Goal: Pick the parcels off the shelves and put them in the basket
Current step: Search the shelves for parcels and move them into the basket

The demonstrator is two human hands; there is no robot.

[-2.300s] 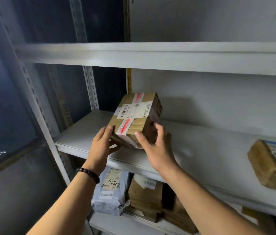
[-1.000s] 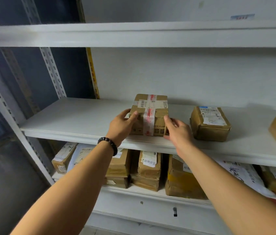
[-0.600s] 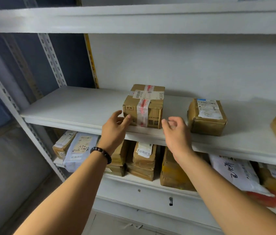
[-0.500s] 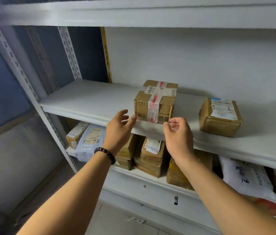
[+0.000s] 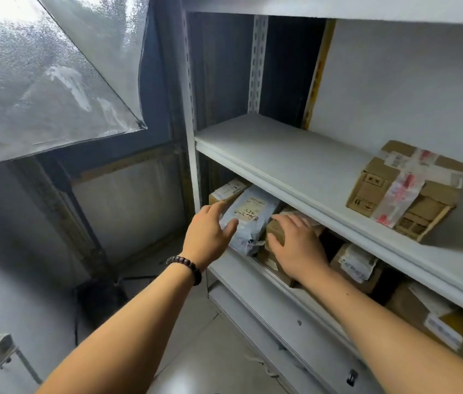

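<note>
We have our left hand [image 5: 210, 233] spread against the pale grey plastic mailer bag [image 5: 248, 220] and our right hand [image 5: 295, 247] laid loose-fingered on the small brown cardboard box [image 5: 275, 233] beside it on the lower white shelf [image 5: 239, 277], likely bracing neighbours to free one parcel; no basket shows.

The middle shelf board [image 5: 281, 155] lies open along its left stretch, and a taped cardboard box [image 5: 403, 189] blocks its right. The gap under that board is low and packed. A grey mailer bag [image 5: 248, 217] leans between a small carton [image 5: 226, 191] and brown boxes [image 5: 275, 229], hemmed on the left by the perforated upright [image 5: 189, 109].
</note>
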